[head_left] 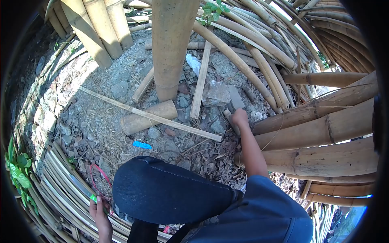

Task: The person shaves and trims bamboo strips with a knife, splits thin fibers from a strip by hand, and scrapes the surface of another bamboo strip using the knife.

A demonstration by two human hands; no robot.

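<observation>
Your right hand [240, 116], at about three o'clock in your view, has its fingers curled closed on the near end of a flat grey blade [235, 97]; how each finger presses is hidden. The blade points away from you, towards twelve o'clock, just right of a pale rock [216, 93]. It looks stiff and probably metal, with its weight likely out ahead of your fist, so take it low at the near end, wrap it fully and keep skin off the edges. A nick against that rock could dull it.

A short bamboo piece [231, 121] lies just left of that hand; it should be rigid and light, best held round its middle, clear of any splintered ends.

Your left hand [100, 216], at seven to eight o'clock, has its thumb pressed over a small green piece [93, 198], apparently pinching it against the fingers. It looks light and easy to drop; a thumb-and-finger hold suits it. Beyond your fingertips, a red cord [101, 172] loops up towards eleven o'clock, soft and limp, likely to snag on the split strips [65, 178] beside it. Whether it joins the green piece, you cannot tell.
</observation>
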